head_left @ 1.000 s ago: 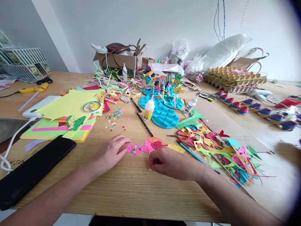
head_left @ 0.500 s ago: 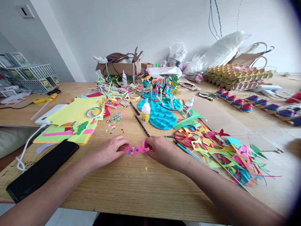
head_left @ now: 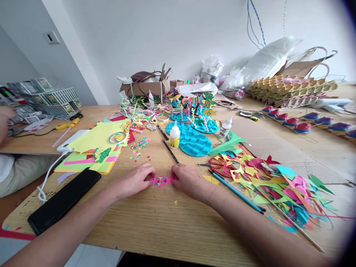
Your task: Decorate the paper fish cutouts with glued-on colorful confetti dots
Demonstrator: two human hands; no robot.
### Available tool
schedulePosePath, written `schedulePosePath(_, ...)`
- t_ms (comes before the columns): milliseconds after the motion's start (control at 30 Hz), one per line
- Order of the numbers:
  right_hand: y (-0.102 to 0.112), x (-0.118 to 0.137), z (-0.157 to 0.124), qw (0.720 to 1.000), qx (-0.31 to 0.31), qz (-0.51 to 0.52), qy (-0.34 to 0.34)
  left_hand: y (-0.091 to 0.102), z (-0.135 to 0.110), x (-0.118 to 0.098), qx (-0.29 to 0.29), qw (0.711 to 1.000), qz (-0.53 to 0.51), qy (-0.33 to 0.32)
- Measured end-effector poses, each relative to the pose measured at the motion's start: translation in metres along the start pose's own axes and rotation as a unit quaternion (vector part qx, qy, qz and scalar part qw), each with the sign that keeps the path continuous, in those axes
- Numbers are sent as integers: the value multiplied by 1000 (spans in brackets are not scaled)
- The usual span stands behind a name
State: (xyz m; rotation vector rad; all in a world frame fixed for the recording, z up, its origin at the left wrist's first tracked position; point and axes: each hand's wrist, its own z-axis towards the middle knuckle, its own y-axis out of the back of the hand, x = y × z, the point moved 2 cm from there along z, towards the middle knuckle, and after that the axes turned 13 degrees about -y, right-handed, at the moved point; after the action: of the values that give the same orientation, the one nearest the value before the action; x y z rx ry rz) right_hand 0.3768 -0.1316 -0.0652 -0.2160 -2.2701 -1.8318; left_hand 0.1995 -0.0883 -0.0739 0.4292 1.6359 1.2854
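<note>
A pink paper fish (head_left: 161, 181), patterned with small coloured triangles, lies low over the wooden table (head_left: 144, 222) between my hands. My left hand (head_left: 139, 178) pinches its left end with thumb and fingers. At the tail end, my right hand (head_left: 190, 181) has its fingers closed on the paper and covers most of the tail. A small yellow paper scrap (head_left: 175, 202) lies just below the fish. Beyond my hands are a black pencil (head_left: 170, 151), a glue bottle (head_left: 174, 136) with a yellow label, and a blue paper-covered disc (head_left: 196, 144).
Coloured paper sheets (head_left: 83, 142) and a black case (head_left: 65, 198) occupy the left. Paper offcuts (head_left: 289, 181) are heaped at right, beside blue pencils (head_left: 236, 191). A second glue bottle (head_left: 225, 127) stands behind. Another person's arm (head_left: 3, 124) shows at the far left edge.
The view has shifted a little left, bringing another person's arm and leg in at the left edge. My right hand now covers more of the fish's tail. Both hands keep hold of it.
</note>
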Motion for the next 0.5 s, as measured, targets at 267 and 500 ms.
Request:
schedulePosePath(267, -5, -1, 0, 999, 0, 47, 5, 0, -2, 1, -42, 999, -26, 17)
schedulePosePath(500, 6, -1, -7, 993, -23, 110, 25, 11, -1, -3, -45, 996, -50, 54)
